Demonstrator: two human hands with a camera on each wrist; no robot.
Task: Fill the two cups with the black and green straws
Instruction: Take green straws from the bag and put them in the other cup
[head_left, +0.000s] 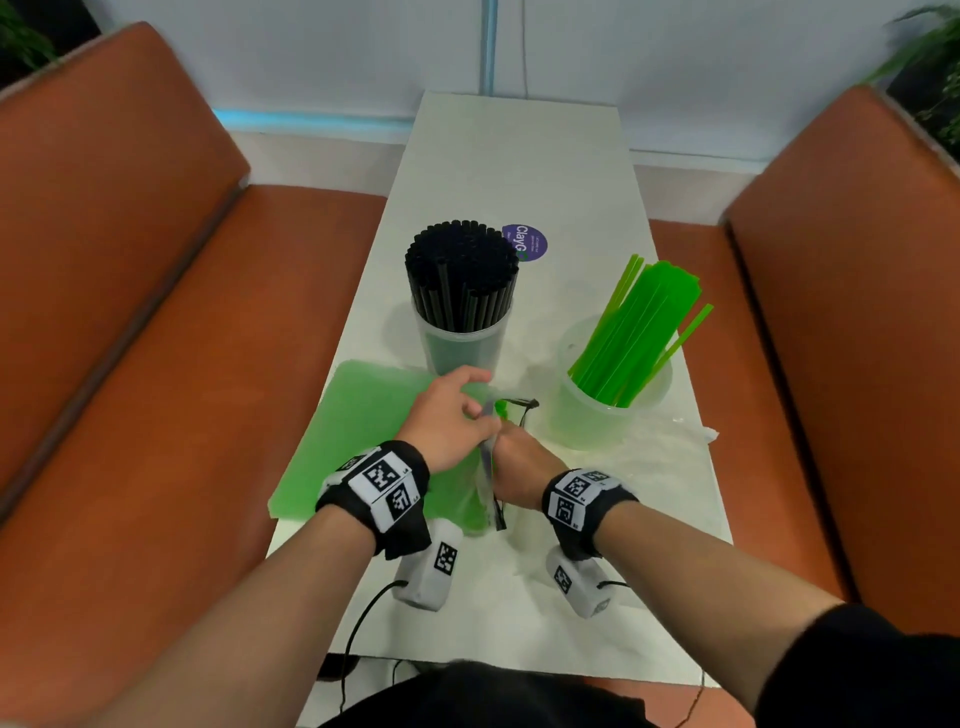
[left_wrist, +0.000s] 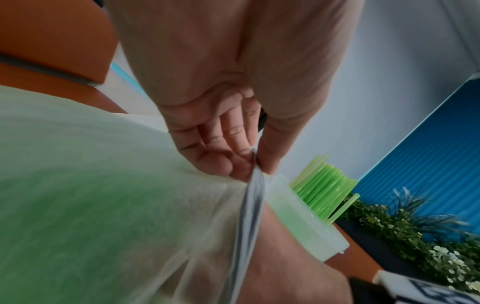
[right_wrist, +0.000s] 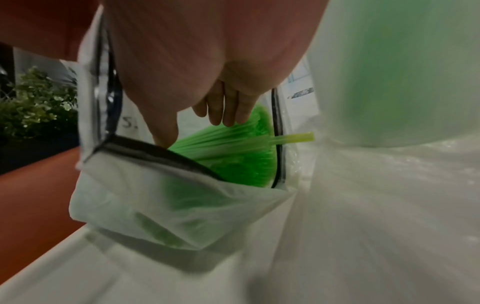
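Observation:
A clear cup (head_left: 462, 343) packed with black straws (head_left: 461, 265) stands mid-table. To its right, a second clear cup (head_left: 597, 415) (left_wrist: 298, 216) holds leaning green straws (head_left: 639, 322) (left_wrist: 322, 185). A translucent plastic bag (head_left: 363, 431) (left_wrist: 103, 205) (right_wrist: 155, 205) with more green straws (right_wrist: 233, 154) in it lies in front of the cups. My left hand (head_left: 457, 410) (left_wrist: 255, 162) pinches the bag's dark-edged rim and holds the mouth apart. My right hand (head_left: 519, 462) (right_wrist: 194, 131) reaches into that mouth, with its fingers on top of the straw bundle and its thumb beside it.
The narrow white table (head_left: 519, 156) runs between two orange benches (head_left: 156, 312) (head_left: 831, 364). A purple round sticker (head_left: 525, 242) lies behind the black straws. Crumpled clear plastic (head_left: 670, 441) sits at the right edge by the green cup. Plants stand at the far corners.

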